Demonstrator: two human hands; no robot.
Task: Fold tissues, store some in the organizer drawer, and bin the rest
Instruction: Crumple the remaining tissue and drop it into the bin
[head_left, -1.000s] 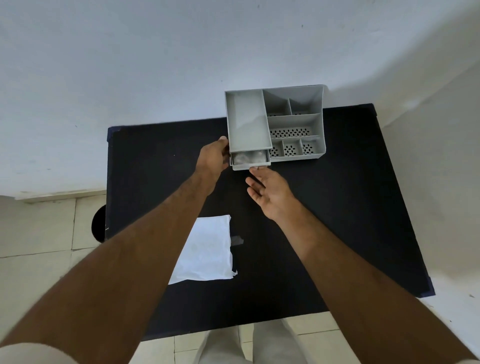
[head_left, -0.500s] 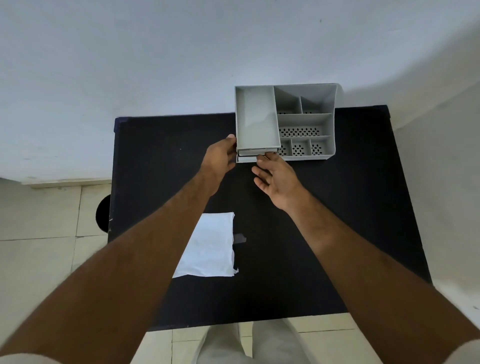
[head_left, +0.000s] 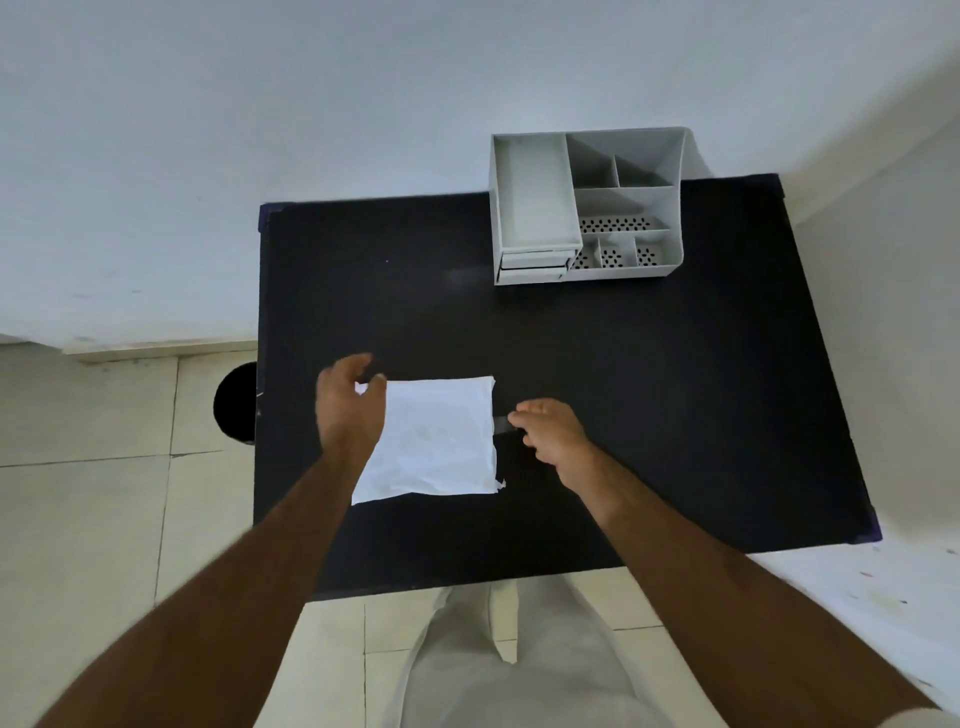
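Black tabletop (head_left: 649, 415) fills mid-frame, carrying one grey organizer (head_left: 587, 208) at upper right, its two front drawers (head_left: 532, 265) shut. One white tissue (head_left: 436, 441) lies flat at centre. Left hand (head_left: 348, 410) curls at its upper left corner, fingers apart; right hand (head_left: 550, 436), loosely open, hovers just beside its right edge.

The black counter (head_left: 649, 415) carried a white tissue (head_left: 434, 439) lying flat near its front-left, and a grey organizer (head_left: 587, 208) at its far edge, well apart.
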